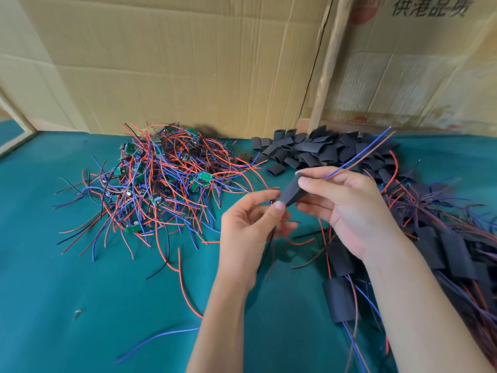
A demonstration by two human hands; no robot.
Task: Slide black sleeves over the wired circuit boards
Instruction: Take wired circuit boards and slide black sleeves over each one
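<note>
A black sleeve (291, 191) is pinched between both hands above the green cloth. My right hand (341, 208) grips its upper end, where a blue and a red wire (360, 154) stick out up and to the right. My left hand (252, 222) holds the sleeve's lower end with thumb and fingers; red and dark wires hang below it. The circuit board is hidden inside the sleeve. A tangled pile of bare wired boards (153, 181) lies to the left. Empty black sleeves (317, 149) are heaped at the back.
Sleeved boards with trailing wires (441, 254) are piled at the right, one sleeved piece (340, 300) lying nearer the middle. Cardboard walls (188, 63) close off the back. Green cloth (80, 292) covers the table; loose wires stray across it.
</note>
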